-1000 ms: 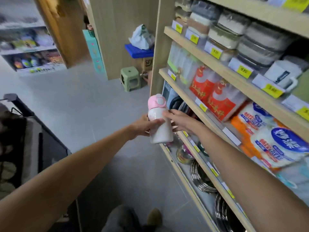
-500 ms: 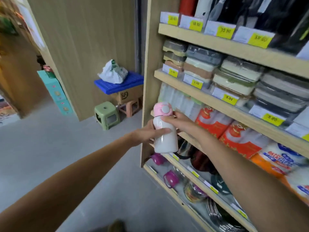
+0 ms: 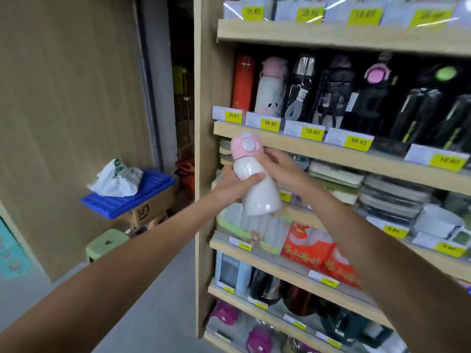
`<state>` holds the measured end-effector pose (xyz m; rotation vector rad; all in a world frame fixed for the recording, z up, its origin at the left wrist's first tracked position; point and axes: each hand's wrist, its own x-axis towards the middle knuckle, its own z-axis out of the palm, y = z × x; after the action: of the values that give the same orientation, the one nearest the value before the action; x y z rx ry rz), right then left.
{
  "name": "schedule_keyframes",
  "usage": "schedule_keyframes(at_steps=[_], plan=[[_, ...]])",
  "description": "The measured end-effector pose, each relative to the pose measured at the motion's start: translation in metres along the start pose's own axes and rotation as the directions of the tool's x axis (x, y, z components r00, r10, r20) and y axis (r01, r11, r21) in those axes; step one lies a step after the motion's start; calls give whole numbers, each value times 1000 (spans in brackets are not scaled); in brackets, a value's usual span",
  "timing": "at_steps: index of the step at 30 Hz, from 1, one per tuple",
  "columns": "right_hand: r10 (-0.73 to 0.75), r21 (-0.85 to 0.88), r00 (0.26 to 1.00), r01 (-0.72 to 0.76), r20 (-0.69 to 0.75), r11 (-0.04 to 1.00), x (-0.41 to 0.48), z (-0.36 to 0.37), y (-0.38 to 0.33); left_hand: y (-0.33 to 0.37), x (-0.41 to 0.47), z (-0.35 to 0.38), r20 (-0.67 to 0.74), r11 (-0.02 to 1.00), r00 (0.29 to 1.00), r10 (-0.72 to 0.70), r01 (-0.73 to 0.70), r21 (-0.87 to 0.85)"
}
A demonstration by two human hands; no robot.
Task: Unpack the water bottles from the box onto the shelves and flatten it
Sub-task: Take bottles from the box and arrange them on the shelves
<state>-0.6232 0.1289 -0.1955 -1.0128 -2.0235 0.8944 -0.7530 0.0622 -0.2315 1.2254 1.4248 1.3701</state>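
Both the left hand and right hand grip a tilted pink-capped white bottle before the bottle shelf.

Glossy white bottle, wood-grain shelves

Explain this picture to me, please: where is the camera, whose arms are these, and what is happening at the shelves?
There is no robot here. A person wears a wide-angle camera on the head, so you are looking along their own bare arms. Both hands hold one pink-lidded white water bottle, tilted, in front of a shop shelf unit. The left hand grips its body and the right hand grips near its neck. On the wooden shelf just above stand a red flask, a matching white bottle and black bottles, behind yellow price tags.
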Motion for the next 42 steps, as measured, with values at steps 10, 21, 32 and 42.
schedule_keyframes(at_steps=[10,21,32,42], plan=[[-301,-303,772,148,-559,942,52,-62,-49,105,87,-12,-30,972,979,200,-202,-123],[-262,-502,735,-123,-625,856,107,-77,-43,148,169,-8,-2,986,990,139,-139,89],[-275,-590,705,-247,-654,769,133,-65,-10,149,216,2,-252,826,905,343,-163,540],[-232,-573,676,-335,-699,748,138,-48,-6,100,231,0,-168,801,872,459,-325,503]])
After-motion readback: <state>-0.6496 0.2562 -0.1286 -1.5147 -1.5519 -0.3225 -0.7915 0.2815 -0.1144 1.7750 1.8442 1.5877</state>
